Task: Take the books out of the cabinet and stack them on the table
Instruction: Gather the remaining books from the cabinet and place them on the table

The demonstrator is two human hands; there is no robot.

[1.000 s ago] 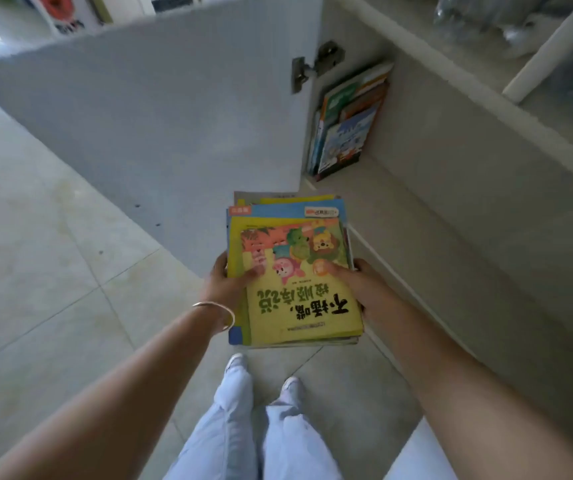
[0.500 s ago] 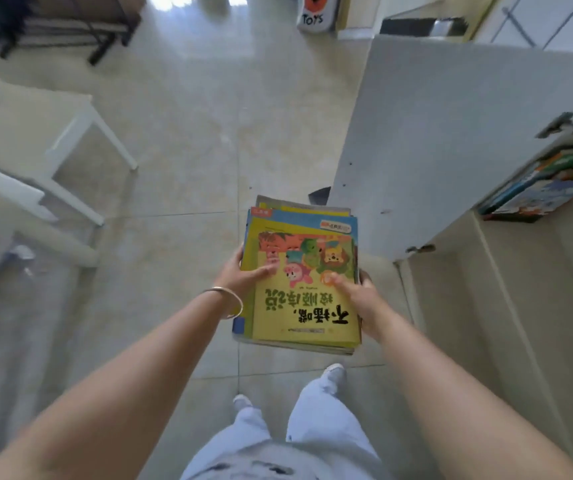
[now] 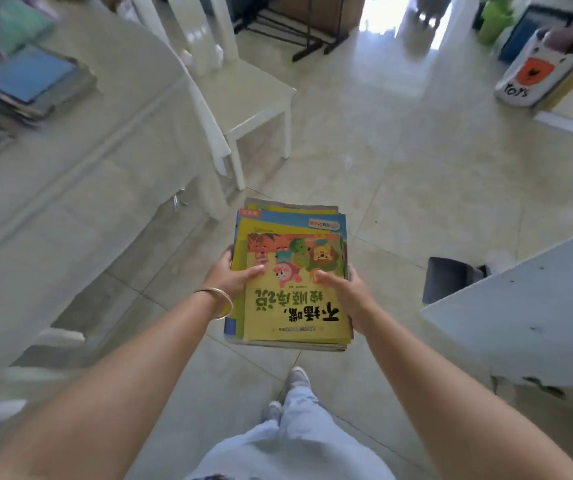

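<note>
I carry a pile of thin children's books (image 3: 292, 271) flat in front of me over the tiled floor; the top one has a yellow cover with cartoon animals. My left hand (image 3: 231, 277) grips the pile's left edge, thumb on the cover. My right hand (image 3: 342, 294) grips the right edge the same way. The pale table (image 3: 81, 174) fills the left of the view, and a blurred stack of books (image 3: 36, 84) with a blue cover on top lies at its far left. The open cabinet door (image 3: 527, 306) juts in from the right.
A white chair (image 3: 243, 95) stands tucked at the table's far end. A dark small box (image 3: 451, 278) sits on the floor beside the cabinet door. A toy bin (image 3: 534, 74) marked "Toys" stands at the far right, and a black rack (image 3: 299, 32) at the back.
My view has swung left, away from the cabinet shelf and toward the table. Both hands keep the same hold on the pile, which has travelled with me.
</note>
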